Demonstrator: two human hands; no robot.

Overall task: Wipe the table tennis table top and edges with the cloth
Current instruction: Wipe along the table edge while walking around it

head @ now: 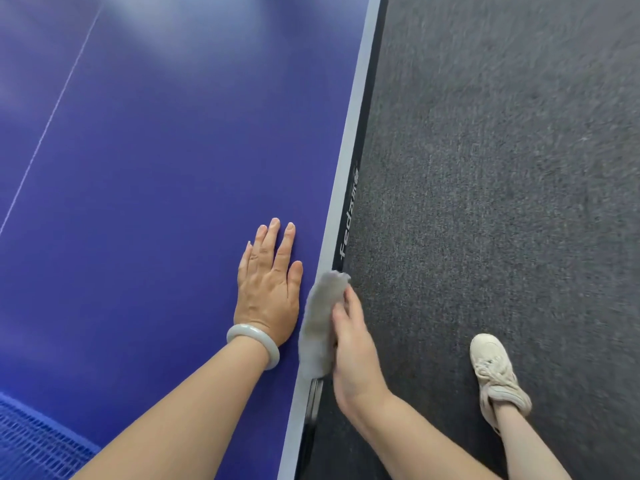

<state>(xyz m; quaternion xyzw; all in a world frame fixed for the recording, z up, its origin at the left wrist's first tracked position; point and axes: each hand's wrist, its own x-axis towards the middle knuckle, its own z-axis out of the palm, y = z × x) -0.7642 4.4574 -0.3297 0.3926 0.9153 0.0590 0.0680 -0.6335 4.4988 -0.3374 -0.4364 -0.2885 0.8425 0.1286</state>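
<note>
The blue table tennis table top (156, 168) fills the left of the view, with a white side line and a black side edge (349, 209) running up the middle. My left hand (268, 289) lies flat on the blue top close to that edge, fingers straight, a pale bangle on the wrist. My right hand (349, 344) holds a grey cloth (320, 323) against the side edge of the table, fingers pressed along the cloth from the outer side. The cloth wraps over the white line and the edge beneath my hand.
Dark grey carpet (502, 168) covers the floor to the right of the table. My foot in a pale sneaker (497, 372) stands on it at lower right. A blue net (31, 441) shows at the lower left corner. A thin white centre line (52, 116) crosses the top.
</note>
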